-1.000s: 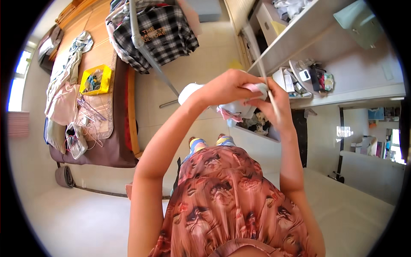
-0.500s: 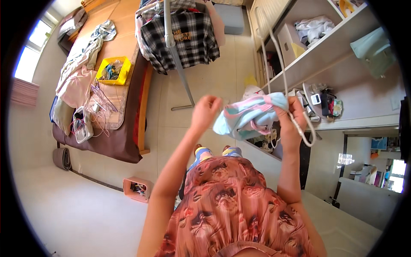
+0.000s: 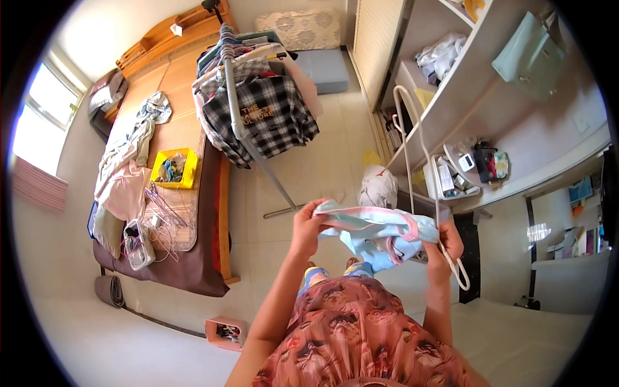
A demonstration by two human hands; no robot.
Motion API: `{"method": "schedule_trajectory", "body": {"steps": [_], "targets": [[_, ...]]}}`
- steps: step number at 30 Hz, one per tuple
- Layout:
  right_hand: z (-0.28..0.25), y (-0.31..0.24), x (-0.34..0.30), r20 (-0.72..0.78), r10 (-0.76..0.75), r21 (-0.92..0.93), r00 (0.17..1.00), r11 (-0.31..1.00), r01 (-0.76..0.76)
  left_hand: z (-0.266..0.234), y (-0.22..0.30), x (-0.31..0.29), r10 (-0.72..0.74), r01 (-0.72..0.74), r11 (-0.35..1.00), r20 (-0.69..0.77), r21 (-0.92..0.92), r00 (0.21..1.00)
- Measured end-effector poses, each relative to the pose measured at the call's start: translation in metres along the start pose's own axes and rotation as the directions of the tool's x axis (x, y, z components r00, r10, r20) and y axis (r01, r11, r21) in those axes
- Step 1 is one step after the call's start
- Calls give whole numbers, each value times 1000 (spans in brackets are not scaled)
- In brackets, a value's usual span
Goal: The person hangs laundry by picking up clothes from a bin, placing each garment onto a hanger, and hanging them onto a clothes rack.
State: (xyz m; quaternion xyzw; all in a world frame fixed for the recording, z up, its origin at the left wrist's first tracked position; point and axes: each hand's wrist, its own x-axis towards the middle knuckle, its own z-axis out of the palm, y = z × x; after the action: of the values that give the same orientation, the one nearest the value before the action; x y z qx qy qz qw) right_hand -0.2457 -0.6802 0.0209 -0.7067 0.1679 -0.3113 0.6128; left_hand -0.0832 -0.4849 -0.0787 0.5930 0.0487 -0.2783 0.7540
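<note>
A light blue cloth garment with pink trim (image 3: 371, 233) stretches between my two hands in front of my body. My left hand (image 3: 307, 227) pinches its left end. Bunched at the other end, the cloth is gripped by my right hand (image 3: 447, 248). That same hand also has a long, white looped hanger-like frame (image 3: 463, 278), whose narrow loop rises well above the hand. Where the frame passes by the fabric, I cannot tell whether it runs through it.
A clothes rack (image 3: 233, 106) with hanging clothes, including a plaid shirt (image 3: 274, 116), stands ahead. On the left, a bed carries a yellow basket (image 3: 189, 169) and laid-out clothes. Right are shelves with a mint bag (image 3: 530, 55). A pink bin (image 3: 222, 322) sits on the floor.
My left hand, free half a second ago, now grips the garment's left end. The cloth is drawn out wider. The view has tilted up, showing more of the rack.
</note>
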Motion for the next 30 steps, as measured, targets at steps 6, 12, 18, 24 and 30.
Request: {"method": "schedule_trajectory", "body": {"steps": [6,12,18,24,30], "targets": [[-5,-3,9,7,64,-335,998,940,-58,-4,56,1,266,-279,950,-107,-138,958],[-6,-1,13,73,66,-365,995,930,-35,3,96,3,584,-485,783,-192,389,789],[-10,1,-11,310,50,-278,949,960,41,10,88,10,660,-479,712,-254,513,707],[-10,-9,-26,496,340,-251,799,937,-243,15,67,14,747,-394,526,-189,754,637],[26,15,-12,518,232,-150,823,972,-180,45,60,-20,850,-459,21,226,888,476]]}}
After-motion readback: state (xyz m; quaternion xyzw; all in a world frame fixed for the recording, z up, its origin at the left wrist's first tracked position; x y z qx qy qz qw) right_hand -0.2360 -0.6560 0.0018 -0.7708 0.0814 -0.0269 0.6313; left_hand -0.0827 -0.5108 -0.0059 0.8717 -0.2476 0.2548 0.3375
